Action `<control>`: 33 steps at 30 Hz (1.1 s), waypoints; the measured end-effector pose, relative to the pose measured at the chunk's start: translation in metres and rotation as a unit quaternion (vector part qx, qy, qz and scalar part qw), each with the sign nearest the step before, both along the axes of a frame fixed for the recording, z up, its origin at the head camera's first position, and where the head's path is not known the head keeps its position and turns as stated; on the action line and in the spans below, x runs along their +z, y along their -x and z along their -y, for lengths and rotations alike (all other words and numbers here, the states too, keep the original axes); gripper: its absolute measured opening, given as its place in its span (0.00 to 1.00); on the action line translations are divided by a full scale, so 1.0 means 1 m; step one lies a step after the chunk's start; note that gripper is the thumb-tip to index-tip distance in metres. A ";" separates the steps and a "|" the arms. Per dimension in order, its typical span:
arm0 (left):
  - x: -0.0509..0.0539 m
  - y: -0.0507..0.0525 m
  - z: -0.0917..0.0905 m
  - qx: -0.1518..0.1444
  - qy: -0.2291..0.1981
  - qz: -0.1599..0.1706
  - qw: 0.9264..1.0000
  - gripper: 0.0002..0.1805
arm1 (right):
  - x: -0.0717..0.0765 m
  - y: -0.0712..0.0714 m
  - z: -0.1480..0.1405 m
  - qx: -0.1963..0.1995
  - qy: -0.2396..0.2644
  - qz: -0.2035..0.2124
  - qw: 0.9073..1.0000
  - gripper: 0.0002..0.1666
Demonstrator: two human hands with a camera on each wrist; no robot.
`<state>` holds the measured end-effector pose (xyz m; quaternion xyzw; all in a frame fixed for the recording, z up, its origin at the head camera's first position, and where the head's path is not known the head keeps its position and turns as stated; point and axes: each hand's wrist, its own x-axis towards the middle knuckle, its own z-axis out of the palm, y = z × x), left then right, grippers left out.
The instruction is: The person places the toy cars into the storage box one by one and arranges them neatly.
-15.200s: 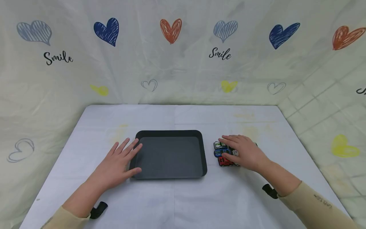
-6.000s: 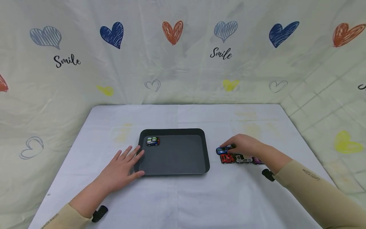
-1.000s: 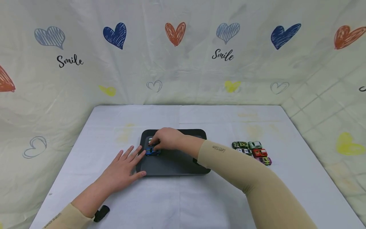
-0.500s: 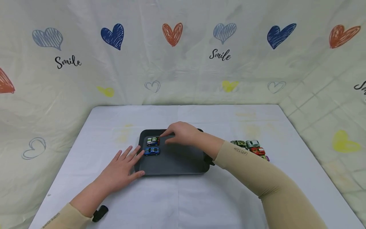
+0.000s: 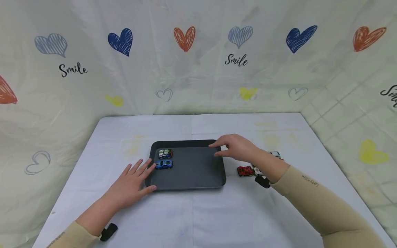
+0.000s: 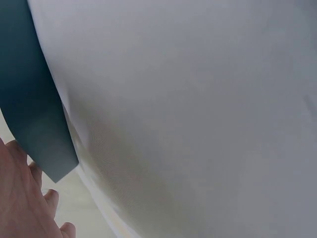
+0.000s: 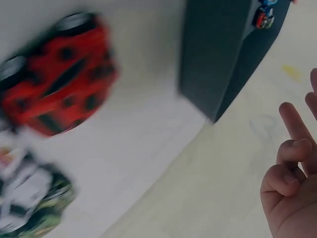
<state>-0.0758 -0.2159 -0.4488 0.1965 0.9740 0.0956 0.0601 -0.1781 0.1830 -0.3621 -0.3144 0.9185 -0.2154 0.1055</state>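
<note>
A dark grey tray (image 5: 192, 174) lies on the table. Near its left wall stand two toy cars: a green-and-white one (image 5: 165, 153) behind and a blue one (image 5: 163, 164) in front. My left hand (image 5: 128, 186) has its fingers spread at the tray's left edge, fingertips at the rim. Above the tray's right rim hovers my right hand (image 5: 237, 148), thumb and index finger apart, holding nothing. Right of the tray sits a red toy car (image 5: 245, 171) beside a white one (image 5: 257, 171); other cars there are partly hidden by my right forearm. The red car (image 7: 64, 74) looks blurred in the right wrist view.
White cloth covers the table (image 5: 198, 217), and a patterned cloth backdrop (image 5: 211, 75) hangs behind and beside it. A silvery toy car (image 5: 274, 153) peeks out behind my right forearm. Black wrist cameras (image 5: 108, 232) are strapped under both wrists.
First the tray was bare; six seconds ago it held the green-and-white car. The blue car has since joined it. Over the last second my right hand left them, moving right. My left hand stayed.
</note>
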 end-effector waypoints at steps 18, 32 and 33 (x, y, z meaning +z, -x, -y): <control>0.002 -0.003 -0.003 0.002 0.007 0.011 1.000 0.45 | -0.026 -0.028 -0.096 -0.053 -0.039 0.052 0.996 0.23; 0.003 -0.002 -0.002 -0.002 0.009 0.007 1.000 0.47 | -0.046 -0.026 -0.101 0.044 -0.110 -0.008 0.993 0.20; 0.003 -0.002 -0.002 -0.002 0.009 0.008 1.000 0.47 | -0.047 -0.027 -0.101 0.049 -0.115 -0.014 0.992 0.20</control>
